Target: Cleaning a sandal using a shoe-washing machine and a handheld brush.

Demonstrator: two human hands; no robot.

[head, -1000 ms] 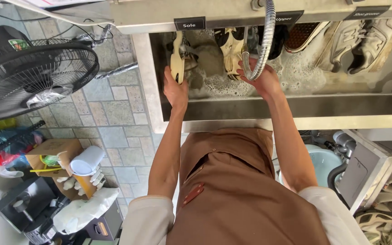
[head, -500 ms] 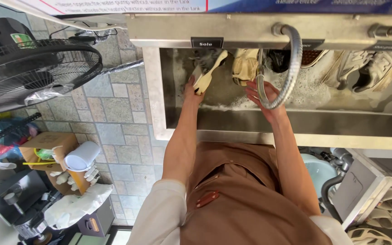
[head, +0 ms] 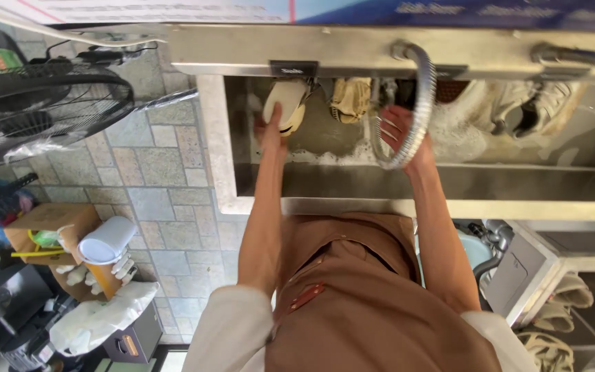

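Overhead view of a person in a brown apron standing at a long steel sink holding soapy water. Compared with half a second ago, the pale shoe insole has turned from slanting to lying nearly upright against the back of the sink, and the left hand has slid up onto it. The right hand has opened wider near the hose.

Starting at the left, a black floor fan stands on the tiled floor, well apart from the sink. The left hand reaches into the left end of the sink, fingers closed around the lower edge of the cream-coloured insole, which rests just under the sink's back rim. Just beside it to the right lies a tan shoe. The right hand is spread open, fingers apart, holding nothing, touching the loop of a ribbed metal hose. Farther right, white sneakers sit in foam.
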